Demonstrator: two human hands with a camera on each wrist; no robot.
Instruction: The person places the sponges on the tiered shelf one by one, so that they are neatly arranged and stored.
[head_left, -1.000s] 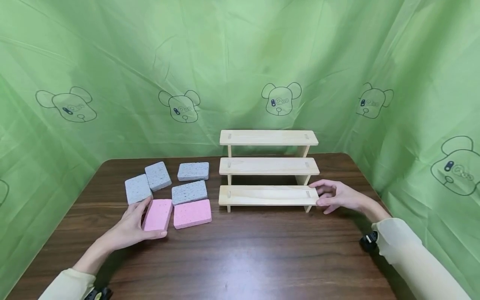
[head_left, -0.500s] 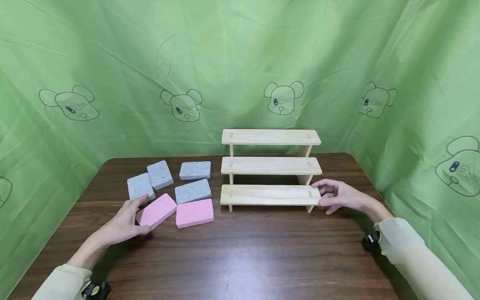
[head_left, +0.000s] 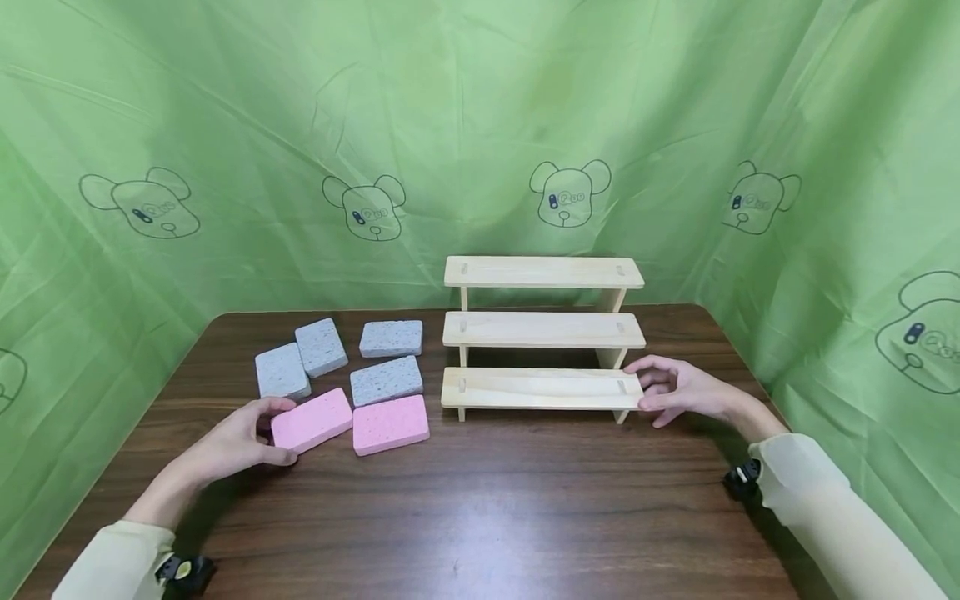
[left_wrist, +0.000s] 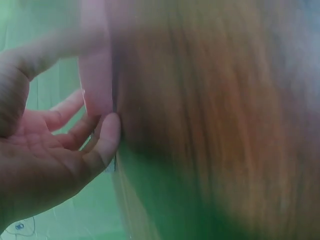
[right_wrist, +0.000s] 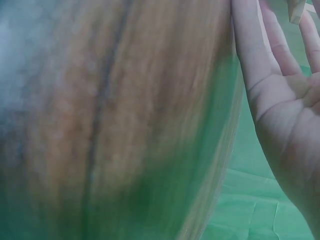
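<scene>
A pink sponge (head_left: 313, 419) lies slanted on the table, its left end between the thumb and fingers of my left hand (head_left: 228, 442). In the left wrist view the thumb (left_wrist: 107, 137) is at the near corner of the sponge, and a blurred finger crosses it higher up. Right beside it lies a second pink sponge (head_left: 391, 425). My right hand (head_left: 686, 392) holds the right end of the lowest step of a three-tier wooden stand (head_left: 542, 388), thumb at the front corner and index finger at the back one. Only a small bit of the stand shows in the right wrist view.
Several blue-grey sponges lie behind the pink ones, among them one at the far left (head_left: 282, 372) and one at the back (head_left: 392, 338). Bare brown table (head_left: 480, 500) stretches in front of the stand. A green curtain (head_left: 450, 108) hangs close behind the table.
The left pink sponge has turned from nearly upright to a slant, its near end swinging left with my left hand. My right hand has kept its place at the stand.
</scene>
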